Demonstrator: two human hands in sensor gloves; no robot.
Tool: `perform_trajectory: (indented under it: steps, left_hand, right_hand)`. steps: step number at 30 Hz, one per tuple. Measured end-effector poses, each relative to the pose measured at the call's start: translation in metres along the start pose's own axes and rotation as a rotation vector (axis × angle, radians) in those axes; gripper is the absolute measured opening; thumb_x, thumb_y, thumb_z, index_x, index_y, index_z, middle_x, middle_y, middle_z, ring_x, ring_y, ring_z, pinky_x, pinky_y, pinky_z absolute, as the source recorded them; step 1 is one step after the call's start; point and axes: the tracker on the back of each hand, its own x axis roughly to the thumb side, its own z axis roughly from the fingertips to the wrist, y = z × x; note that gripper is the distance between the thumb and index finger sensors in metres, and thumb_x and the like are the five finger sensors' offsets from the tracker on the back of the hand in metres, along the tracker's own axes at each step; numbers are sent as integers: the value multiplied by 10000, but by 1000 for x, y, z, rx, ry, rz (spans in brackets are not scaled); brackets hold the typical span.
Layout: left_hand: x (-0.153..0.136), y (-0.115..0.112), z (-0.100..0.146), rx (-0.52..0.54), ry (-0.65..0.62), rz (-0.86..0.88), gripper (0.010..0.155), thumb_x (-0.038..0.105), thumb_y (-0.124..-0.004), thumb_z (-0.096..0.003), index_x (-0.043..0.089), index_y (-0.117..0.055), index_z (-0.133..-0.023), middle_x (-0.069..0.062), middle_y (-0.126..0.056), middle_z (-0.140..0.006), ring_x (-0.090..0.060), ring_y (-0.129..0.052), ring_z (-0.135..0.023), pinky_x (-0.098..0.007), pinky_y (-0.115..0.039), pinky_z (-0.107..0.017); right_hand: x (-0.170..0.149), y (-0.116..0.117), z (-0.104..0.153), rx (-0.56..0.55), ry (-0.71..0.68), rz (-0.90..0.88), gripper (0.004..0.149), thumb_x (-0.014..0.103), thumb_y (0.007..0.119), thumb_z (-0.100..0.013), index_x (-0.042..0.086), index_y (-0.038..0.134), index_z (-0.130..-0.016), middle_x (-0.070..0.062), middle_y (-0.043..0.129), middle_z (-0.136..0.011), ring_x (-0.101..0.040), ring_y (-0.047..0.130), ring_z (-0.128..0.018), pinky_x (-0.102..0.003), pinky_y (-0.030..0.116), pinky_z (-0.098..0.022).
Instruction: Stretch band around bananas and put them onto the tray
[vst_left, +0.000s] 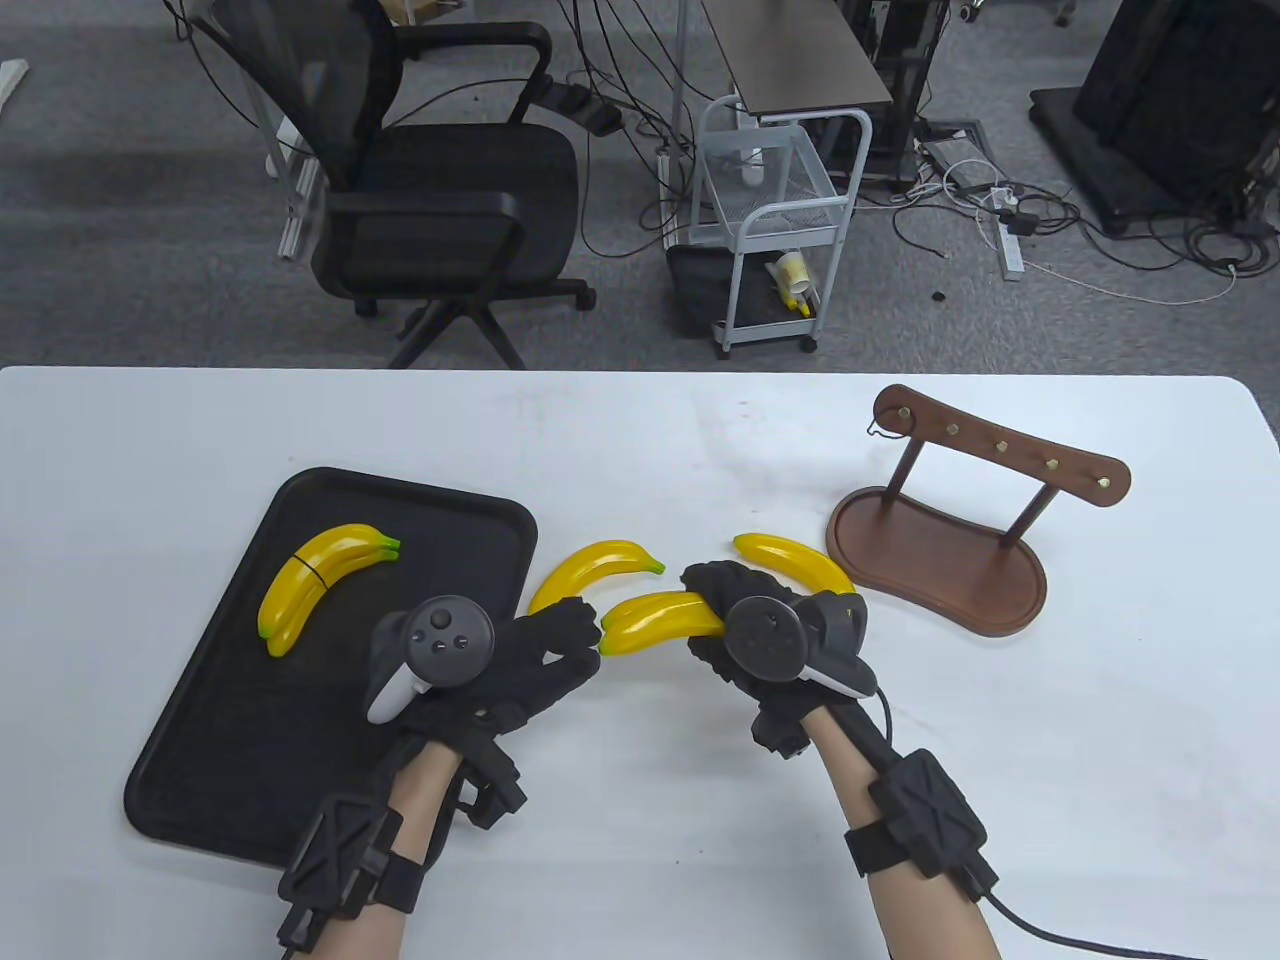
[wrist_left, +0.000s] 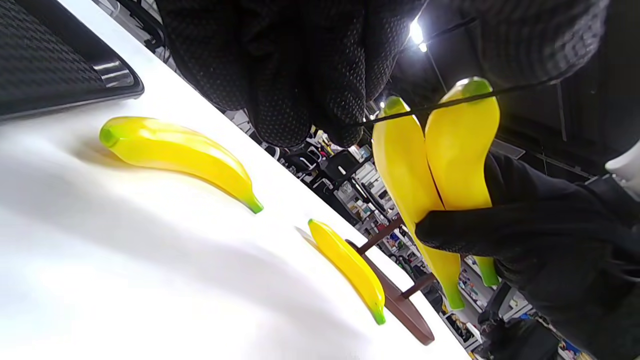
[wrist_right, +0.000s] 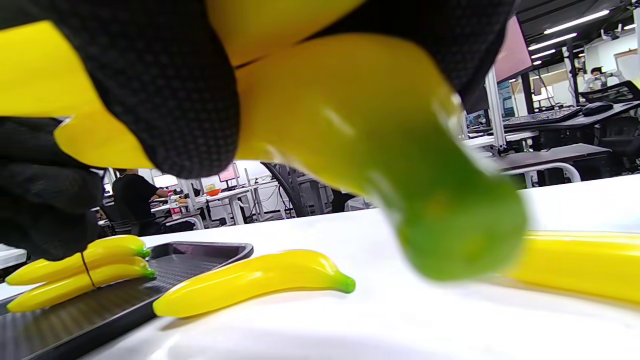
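My right hand grips two yellow bananas held side by side just above the table, right of the black tray. In the left wrist view, the fingers of my left hand pinch a thin black band stretched across the green tips of that pair. In the table view my left hand sits at the pair's left end. A pair of banded bananas lies on the tray. One loose banana lies by the tray's right edge, another behind my right hand.
A brown wooden stand with a pegged crossbar sits at the right, close behind the far loose banana. An office chair and a white cart stand on the floor beyond the table's far edge.
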Motion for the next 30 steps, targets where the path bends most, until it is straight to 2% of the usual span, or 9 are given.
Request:
perform_trajectory:
  steps: [6,14,30]
  left_hand:
    - [-1,-3,-2,-29,11,-9,828,656,-638,-507,80,-595,-1101,-103,-844,-1041,-360,-890,-935,-573,-661,-751]
    - [-4,-3,-2,-68,8,83,851,647,-647,-528,35,-570,-1114,-161,-814,-1064,-393,-871,-944,-594,-648,-748]
    - [-5,-6,-3,-94,23,67,858,649,-667,-542,33,-554,-1129,-186,-786,-1091,-421,-843,-969,-607,-636,-753]
  right_hand:
    - [14,5,-1,3,-38,24,681,365,963,-415,139,668,-985,-130,814,-975,-358,931,-749,-477,849,-503]
    - [30,8,0,-2,-95,39,681,350,967,-411,126,668,-981,-138,816,-971,-356,931,-754,-455,866,-512]
    - [53,15,3,-1,-185,64,677,307,959,-418,115,655,-991,-157,788,-988,-366,903,-791,-459,862,-543]
